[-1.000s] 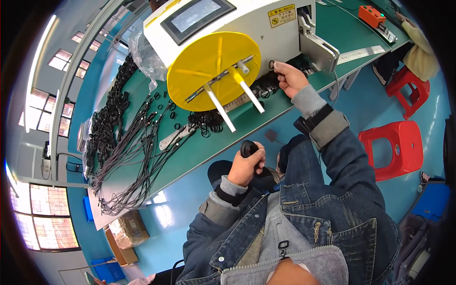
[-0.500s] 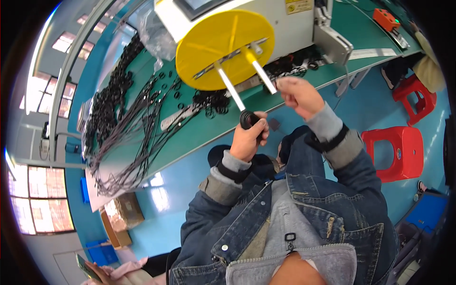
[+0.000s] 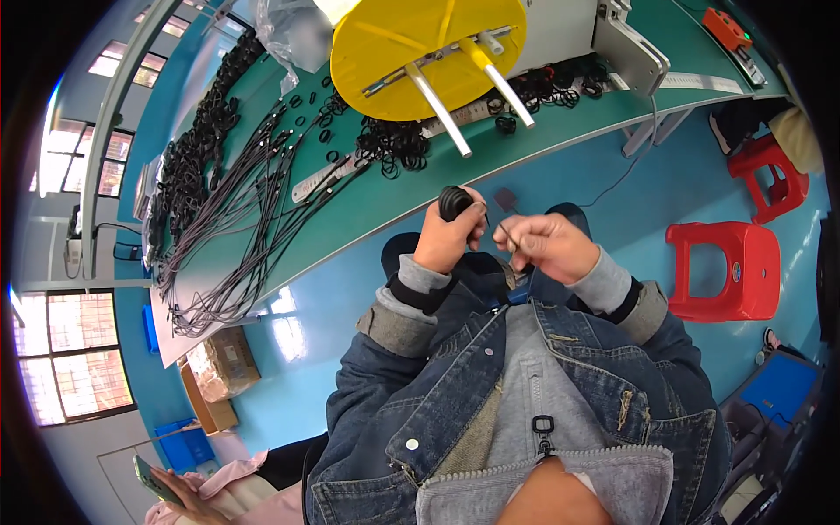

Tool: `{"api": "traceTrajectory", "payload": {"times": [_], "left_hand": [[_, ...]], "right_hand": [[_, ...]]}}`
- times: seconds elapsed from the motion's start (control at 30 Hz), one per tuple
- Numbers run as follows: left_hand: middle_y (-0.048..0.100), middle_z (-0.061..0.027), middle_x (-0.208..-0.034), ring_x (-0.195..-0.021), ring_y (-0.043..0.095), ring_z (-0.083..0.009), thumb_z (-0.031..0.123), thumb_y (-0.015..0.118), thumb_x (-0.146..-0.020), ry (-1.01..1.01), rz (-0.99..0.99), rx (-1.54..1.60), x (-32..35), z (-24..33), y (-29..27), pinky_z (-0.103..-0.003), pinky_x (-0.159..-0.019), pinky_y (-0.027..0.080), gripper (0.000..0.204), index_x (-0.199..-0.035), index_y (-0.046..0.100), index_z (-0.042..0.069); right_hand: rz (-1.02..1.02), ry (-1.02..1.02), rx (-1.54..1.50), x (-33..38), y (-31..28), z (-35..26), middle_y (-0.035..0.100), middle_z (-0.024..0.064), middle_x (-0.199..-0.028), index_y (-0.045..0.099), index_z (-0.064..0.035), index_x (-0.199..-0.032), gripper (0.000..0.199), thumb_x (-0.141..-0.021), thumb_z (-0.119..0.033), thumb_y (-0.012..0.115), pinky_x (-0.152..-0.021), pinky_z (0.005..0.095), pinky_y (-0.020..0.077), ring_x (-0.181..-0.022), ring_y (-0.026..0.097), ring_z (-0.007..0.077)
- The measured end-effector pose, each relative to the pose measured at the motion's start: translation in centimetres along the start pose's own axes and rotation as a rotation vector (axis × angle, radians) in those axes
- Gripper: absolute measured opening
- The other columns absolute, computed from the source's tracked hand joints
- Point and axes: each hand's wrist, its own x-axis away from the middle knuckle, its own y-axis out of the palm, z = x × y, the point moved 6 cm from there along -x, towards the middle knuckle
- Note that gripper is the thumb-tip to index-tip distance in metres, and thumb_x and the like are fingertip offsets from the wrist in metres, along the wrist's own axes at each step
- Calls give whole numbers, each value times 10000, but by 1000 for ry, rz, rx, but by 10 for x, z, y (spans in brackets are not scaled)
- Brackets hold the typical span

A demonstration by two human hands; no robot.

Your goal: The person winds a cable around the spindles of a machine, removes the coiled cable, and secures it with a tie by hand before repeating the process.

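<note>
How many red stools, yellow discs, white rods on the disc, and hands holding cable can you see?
Red stools: 2, one near, one farther back
Yellow disc: 1
White rods: 2
Hands: 2, left hand on a black cable coil, right hand
Total: 7

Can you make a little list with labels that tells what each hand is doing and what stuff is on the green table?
left hand: grips a small black coil of cable
right hand: pinches a thin dark cable end, close to the coil
green table: long, curved in this view
on the table: yellow disc with two white rods, loose black rings, rows of black cables
on the floor: red stool
</note>
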Motion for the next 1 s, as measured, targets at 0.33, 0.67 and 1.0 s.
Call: {"api": "traceTrajectory", "payload": {"times": [0.33, 0.67, 1.0], "left_hand": [[511, -24, -642, -527, 481, -83, 159, 590, -824, -410, -454, 215, 21, -11, 35, -200, -412, 376, 158, -884, 521, 30], [510, -18, -638, -494, 482, -71, 41, 554, -782, -476, -655, -323, 22, -20, 57, -189, -381, 346, 192, -970, 526, 19], [529, -53, -667, -461, 429, -75, 19, 555, -739, -503, -371, 370, 25, -6, 34, -195, -370, 326, 385, -1115, 475, 4]], "right_hand": [[-88, 106, 342, 2, -7, -19, 572, 45, -809, 604, 3, -888, 131, -845, -115, 569, -584, 239, 441, -650, 525, 106], [-473, -100, 1361, -12, 19, -28, 583, 28, -723, 509, 7, -983, 386, -670, -112, 701, -448, 210, 408, -637, 556, 82], [199, 263, 210, 15, -26, 25, 526, 119, -630, 469, -6, -978, 316, -789, -221, 604, -516, 338, 444, -556, 552, 243]]}}
